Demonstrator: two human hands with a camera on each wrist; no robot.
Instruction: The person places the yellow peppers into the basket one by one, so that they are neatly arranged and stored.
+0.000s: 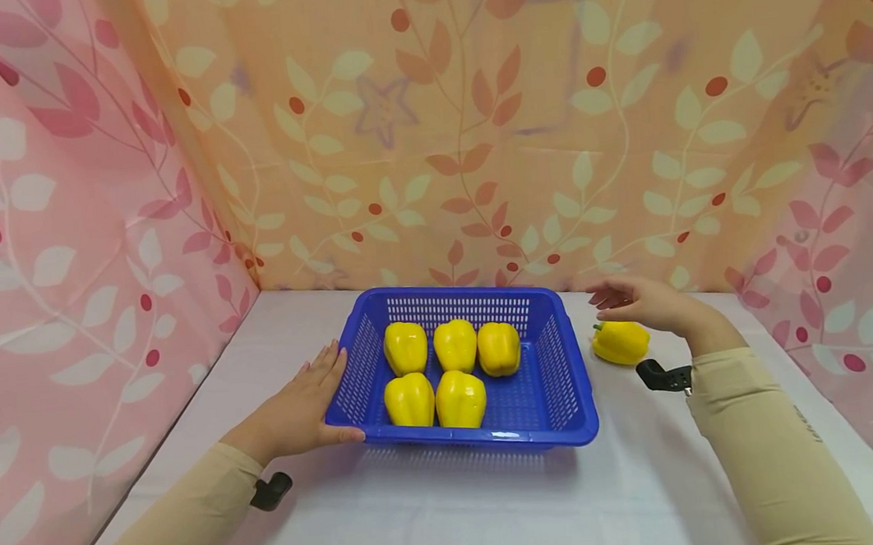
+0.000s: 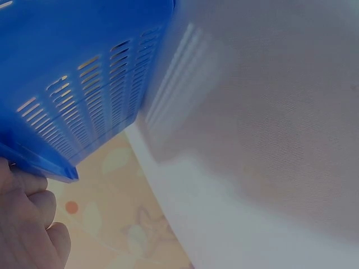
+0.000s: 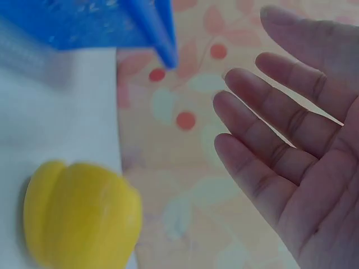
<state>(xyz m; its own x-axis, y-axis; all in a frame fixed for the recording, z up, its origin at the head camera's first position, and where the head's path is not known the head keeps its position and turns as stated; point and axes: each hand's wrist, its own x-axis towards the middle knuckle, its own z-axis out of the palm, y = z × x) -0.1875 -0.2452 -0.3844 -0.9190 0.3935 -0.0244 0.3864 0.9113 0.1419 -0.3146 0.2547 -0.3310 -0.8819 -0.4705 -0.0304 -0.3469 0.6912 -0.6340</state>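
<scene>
A blue plastic basket (image 1: 482, 437) with slotted walls holds several yellow bell peppers (image 1: 455, 347), three in the back row and two in front. My left hand (image 1: 295, 407) rests against the basket's left rim, fingers extended along it and the thumb at the front corner. In the left wrist view, its fingers (image 2: 33, 210) lie right at the rim. One more yellow bell pepper (image 1: 621, 343) lies on its side on the table, right of the basket. Just above it is my right hand (image 1: 649, 304), its fingers spread and holding nothing, as the right wrist view also shows.
A white cloth covers the table (image 1: 464, 510). Floral curtains (image 1: 474, 139) hang behind it and along both sides. A black strap mount sits on each wrist. The basket's right wall stands close to the loose pepper.
</scene>
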